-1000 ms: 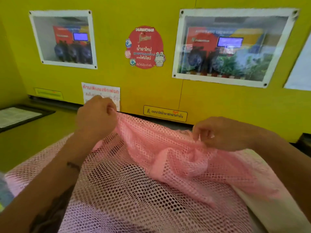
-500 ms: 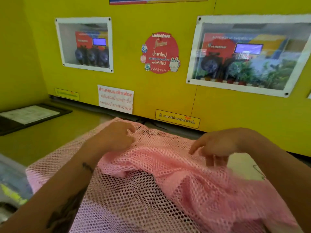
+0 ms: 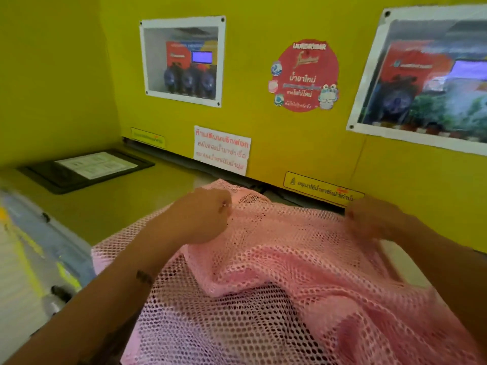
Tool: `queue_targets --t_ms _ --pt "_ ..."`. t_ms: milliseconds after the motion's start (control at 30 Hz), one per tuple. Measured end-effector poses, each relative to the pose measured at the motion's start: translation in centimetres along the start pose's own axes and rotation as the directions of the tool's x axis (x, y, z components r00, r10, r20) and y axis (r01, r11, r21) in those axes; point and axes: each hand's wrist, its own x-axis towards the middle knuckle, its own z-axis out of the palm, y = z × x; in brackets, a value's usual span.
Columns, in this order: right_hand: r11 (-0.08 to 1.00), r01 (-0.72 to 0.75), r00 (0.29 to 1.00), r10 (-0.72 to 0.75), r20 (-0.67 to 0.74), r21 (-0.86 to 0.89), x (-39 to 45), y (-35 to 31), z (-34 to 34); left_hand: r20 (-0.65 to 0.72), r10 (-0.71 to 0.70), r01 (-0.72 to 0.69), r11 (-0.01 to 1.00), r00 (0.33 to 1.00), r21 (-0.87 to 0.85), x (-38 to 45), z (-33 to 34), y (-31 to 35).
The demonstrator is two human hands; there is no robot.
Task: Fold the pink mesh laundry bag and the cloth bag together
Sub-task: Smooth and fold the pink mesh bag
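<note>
Nearest me: pink open-weave mesh laundry bag (image 3: pixel 276 299), spread and rumpled over the yellow-green counter top (image 3: pixel 110 214), one flap doubled over toward the middle. Dark patches show through the holes; can't tell what's under or inside it.

White cloth bag (image 3: pixel 395 262): only a pale strip visible at the mesh's right edge, under my right forearm. Rest is covered.

My left hand (image 3: pixel 200 217) is curled into a tight fist on the far edge of the mesh, apparently pinching it. My right hand (image 3: pixel 369 219) is motion-blurred at the far right edge of the mesh; can't tell whether it's gripping or just pressing.

Risks, my read:
- Mesh is slack and bunched, so the fold could go crooked if I pull one corner harder than the other.
- Cloth bag is offset right, so it may slide out of the stack and get folded separately.
- The far edge sits near the dark gap (image 3: pixel 276 191) under the yellow panel (image 3: pixel 303 143) and could snag there.

Further left: translucent plastic container with black clips (image 3: pixel 39 259), contents blurred. Beyond it, black flat tray holding a white printed sheet (image 3: pixel 89 167).
</note>
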Motion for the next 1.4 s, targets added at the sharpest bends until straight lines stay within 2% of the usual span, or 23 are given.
queue_targets --t_ms 100,167,233,300,433,500,533,600,667,733,800,833,867,900,967,1033,1100,1167,1233,1300,1400 --pt "0.999 -0.047 0.989 0.044 -0.145 -0.018 1.5 -1.0 -2.9 0.043 0.031 -0.027 0.996 0.999 -0.082 -1.1 -1.3 -0.3" --pt "0.998 -0.058 0.964 0.055 -0.26 -0.005 2.7 -2.6 -5.4 0.014 0.02 -0.018 0.989 1.0 -0.144 -1.8 -2.6 -0.8" --pt "0.993 -0.015 0.927 0.057 -0.37 0.117 4.2 -5.0 -7.9 -0.021 -0.002 -0.001 0.982 1.0 -0.187 -2.8 -4.0 -1.7" --pt "0.945 0.049 0.91 0.091 -0.404 0.323 5.8 -8.0 -10.2 0.015 -0.012 0.015 0.966 1.0 -0.256 -4.0 -5.5 -3.0" --pt "0.707 0.14 0.962 0.068 -0.264 0.693 9.6 -15.5 -13.8 0.187 -0.052 0.13 0.891 0.981 -0.434 -6.4 -7.0 -6.1" --pt "0.62 0.194 0.958 0.046 -0.282 0.76 11.1 -19.2 -14.8 0.221 -0.119 0.217 0.837 0.968 -0.502 -7.2 -7.0 -7.7" --pt "0.614 0.237 0.946 0.03 -0.322 0.753 11.6 -20.9 -14.9 0.224 -0.145 0.242 0.825 0.964 -0.51 -7.6 -6.9 -8.5" --pt "0.645 0.279 0.942 -0.038 -0.335 0.712 11.9 -23.8 -14.4 0.205 -0.226 0.29 0.88 0.952 -0.377 -7.9 -6.1 -10.3" --pt "0.741 0.274 0.962 -0.201 -0.187 0.612 11.8 -25.8 -12.5 0.186 -0.379 0.412 0.891 0.906 -0.191 -8.0 -4.7 -12.2" --pt "0.837 0.277 0.952 -0.304 -0.019 0.472 11.7 -26.8 -10.2 0.125 -0.501 0.513 0.853 0.857 -0.097 -8.1 -3.1 -13.4" --pt "0.846 0.268 0.958 -0.284 -0.036 0.461 12.0 -26.9 -8.8 -0.07 -0.451 0.452 0.892 0.89 0.002 -8.1 -1.8 -13.1" --pt "0.836 0.27 0.962 -0.26 -0.089 0.477 11.8 -26.8 -8.6 -0.181 -0.356 0.362 0.932 0.917 0.0 -8.0 -1.3 -12.3" --pt "0.829 0.286 0.958 -0.256 -0.129 0.48 11.7 -26.5 -8.6 -0.233 -0.26 0.257 0.965 0.937 -0.044 -7.8 -1.0 -11.4" --pt "0.824 0.311 0.95 -0.279 -0.137 0.474 11.4 -26.0 -8.7 -0.215 -0.181 0.165 0.982 0.96 -0.09 -7.5 -0.8 -10.3" --pt "0.812 0.362 0.928 -0.362 -0.093 0.458 10.7 -24.5 -9.3 -0.046 -0.107 0.103 0.99 0.993 -0.095 -6.7 0.2 -8.9" --pt "0.808 0.368 0.92 -0.389 -0.052 0.46 9.8 -22.3 -9.9 0.09 -0.131 0.124 0.989 0.987 0.078 -5.6 0.9 -8.7" --pt "0.829 0.364 0.922 -0.385 -0.04 0.424 8.2 -19.5 -10.5 0.046 -0.165 0.158 0.98 0.985 0.119 -4.9 0.7 -8.5" --pt "0.845 0.36 0.921 -0.389 -0.009 0.395 6.0 -16.4 -10.7 -0.049 -0.113 0.115 0.993 0.992 0.031 -4.6 0.3 -7.4" --pt "0.851 0.34 0.913 -0.401 0.076 0.399 3.0 -13.3 -10.6 -0.116 0.015 -0.022 0.998 0.993 -0.065 -4.5 0.1 -5.3" --pt "0.87 0.31 0.9 -0.398 0.175 0.383 -0.2 -10.1 -10.0 -0.148 0.165 -0.192 0.962 0.975 -0.195 -4.9 0.1 -2.1" --pt "0.876 0.262 0.877 -0.391 0.28 0.404 -4.9 -5.5 -8.8 -0.093 0.283 -0.298 0.892 0.954 -0.339 -5.8 0.9 2.9"
